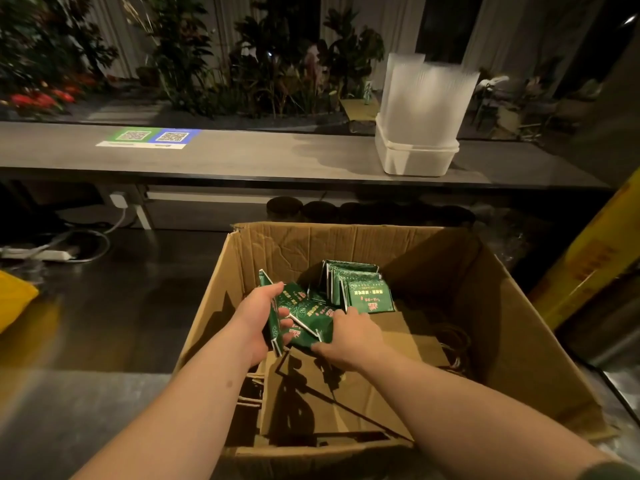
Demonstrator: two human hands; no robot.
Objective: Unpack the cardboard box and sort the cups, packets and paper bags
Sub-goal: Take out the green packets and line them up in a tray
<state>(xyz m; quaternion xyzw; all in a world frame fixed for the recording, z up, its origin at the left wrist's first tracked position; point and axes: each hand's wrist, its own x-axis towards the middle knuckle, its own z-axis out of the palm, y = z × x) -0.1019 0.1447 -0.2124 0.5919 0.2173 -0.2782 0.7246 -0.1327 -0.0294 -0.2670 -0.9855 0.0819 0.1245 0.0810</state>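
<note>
Green packets (304, 320) are clutched inside the box (502, 306): left hand (258, 317) curls round them at 9 o'clock, right hand (349, 336) grips at 3. The leftmost stand edgewise, long axis 12-to-6.

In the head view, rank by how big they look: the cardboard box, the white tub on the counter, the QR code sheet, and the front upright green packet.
1. cardboard box, nearest the camera
2. white tub
3. QR code sheet and green packet look about alike; the packet is nearer, so no ranking between them.
</note>
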